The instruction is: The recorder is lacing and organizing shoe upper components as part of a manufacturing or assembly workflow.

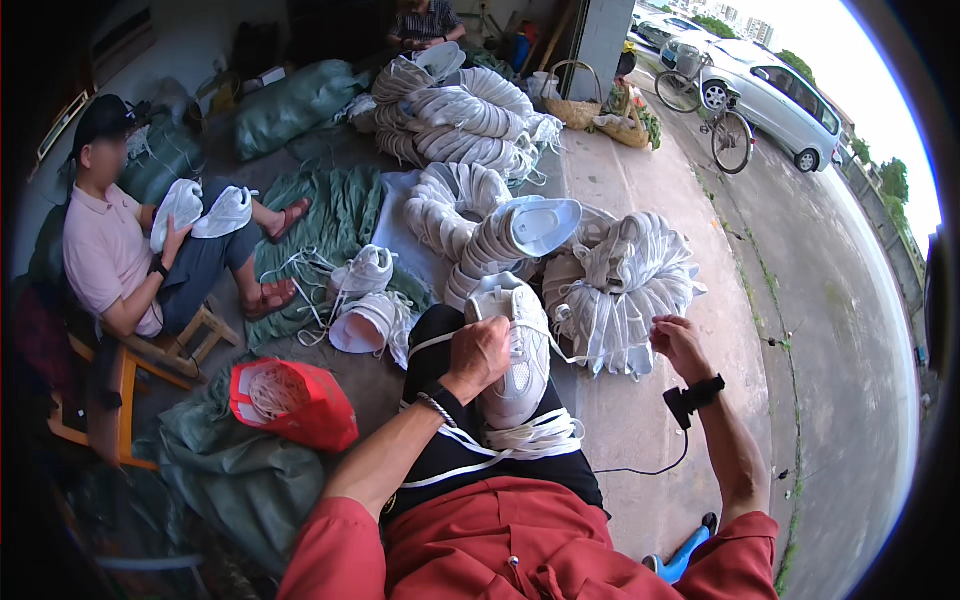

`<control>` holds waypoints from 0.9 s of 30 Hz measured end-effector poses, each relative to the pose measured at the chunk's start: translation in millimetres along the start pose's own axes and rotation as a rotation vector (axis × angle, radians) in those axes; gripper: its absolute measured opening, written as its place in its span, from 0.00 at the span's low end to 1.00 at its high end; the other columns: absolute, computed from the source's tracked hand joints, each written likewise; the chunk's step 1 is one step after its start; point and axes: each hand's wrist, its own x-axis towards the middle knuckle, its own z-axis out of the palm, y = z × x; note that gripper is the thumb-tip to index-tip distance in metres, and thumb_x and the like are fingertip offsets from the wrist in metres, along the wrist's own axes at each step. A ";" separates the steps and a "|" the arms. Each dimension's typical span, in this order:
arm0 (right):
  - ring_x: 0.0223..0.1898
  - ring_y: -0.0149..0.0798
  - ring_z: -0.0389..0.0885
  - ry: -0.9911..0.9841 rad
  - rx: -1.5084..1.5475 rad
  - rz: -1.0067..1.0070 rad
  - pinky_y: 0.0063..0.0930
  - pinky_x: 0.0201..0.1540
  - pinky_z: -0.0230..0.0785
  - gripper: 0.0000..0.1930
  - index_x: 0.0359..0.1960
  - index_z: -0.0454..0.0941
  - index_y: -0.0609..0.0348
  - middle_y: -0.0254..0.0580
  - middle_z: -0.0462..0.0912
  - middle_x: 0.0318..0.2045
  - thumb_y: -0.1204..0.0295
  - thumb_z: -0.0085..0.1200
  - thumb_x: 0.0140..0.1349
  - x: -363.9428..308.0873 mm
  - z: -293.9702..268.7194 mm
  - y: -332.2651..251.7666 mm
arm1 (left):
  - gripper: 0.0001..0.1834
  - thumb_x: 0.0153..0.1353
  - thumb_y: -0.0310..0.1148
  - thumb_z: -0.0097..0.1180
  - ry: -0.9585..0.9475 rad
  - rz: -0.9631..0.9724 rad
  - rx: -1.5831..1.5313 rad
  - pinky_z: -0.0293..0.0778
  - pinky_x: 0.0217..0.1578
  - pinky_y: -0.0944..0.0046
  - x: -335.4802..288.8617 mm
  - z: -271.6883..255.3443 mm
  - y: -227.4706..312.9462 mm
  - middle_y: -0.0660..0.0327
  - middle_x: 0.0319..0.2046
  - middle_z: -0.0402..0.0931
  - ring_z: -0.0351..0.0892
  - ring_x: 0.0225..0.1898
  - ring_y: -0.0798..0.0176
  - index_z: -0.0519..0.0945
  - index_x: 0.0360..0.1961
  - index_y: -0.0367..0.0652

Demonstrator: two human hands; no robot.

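A white sneaker (517, 365) stands on my lap, toe toward me, its laces partly threaded. My left hand (478, 358) is closed against the sneaker's left side, on a white shoelace (430, 343) that loops out to the left. Out to the right, clear of the sneaker, my right hand (682, 348) has its fingers pinched together. A lace strand leaves the sneaker toward that side, but what the fingers hold is too small to make out. A bundle of white laces (540, 436) lies across my lap below the sneaker.
Rings of stacked white shoe pieces (625, 285) lie ahead, with a larger pile (455, 110) behind. A red bag (290, 405) of laces stands left. A seated co-worker (120, 230) holds white shoes; another person (425, 25) sits far back. A cable runs from my right wrist device (692, 400).
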 end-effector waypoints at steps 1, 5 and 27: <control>0.25 0.30 0.77 -0.049 -0.043 0.012 0.22 0.29 0.72 0.09 0.37 0.73 0.65 0.38 0.77 0.25 0.73 0.47 0.58 -4.9 22.4 2.3 | 0.04 0.50 0.28 0.50 0.000 0.035 0.036 0.70 0.26 0.52 0.9 2.0 -0.7 0.51 0.22 0.74 0.75 0.26 0.47 0.71 0.23 0.39; 0.22 0.26 0.74 -0.302 -0.238 0.039 0.20 0.26 0.69 0.09 0.34 0.74 0.65 0.35 0.75 0.22 0.71 0.48 0.59 -14.9 110.9 8.7 | 0.03 0.50 0.27 0.49 -0.117 0.112 0.188 0.71 0.26 0.53 5.9 1.3 9.7 0.50 0.23 0.74 0.76 0.25 0.47 0.71 0.24 0.39; 0.27 0.47 0.77 -0.297 -0.682 -0.842 0.34 0.30 0.68 0.06 0.28 0.76 0.63 0.49 0.77 0.25 0.74 0.50 0.50 -6.4 206.2 31.1 | 0.06 0.50 0.29 0.51 -0.435 -0.547 -0.888 0.59 0.10 0.76 4.8 -37.3 -17.8 0.67 0.14 0.69 0.66 0.10 0.75 0.75 0.25 0.37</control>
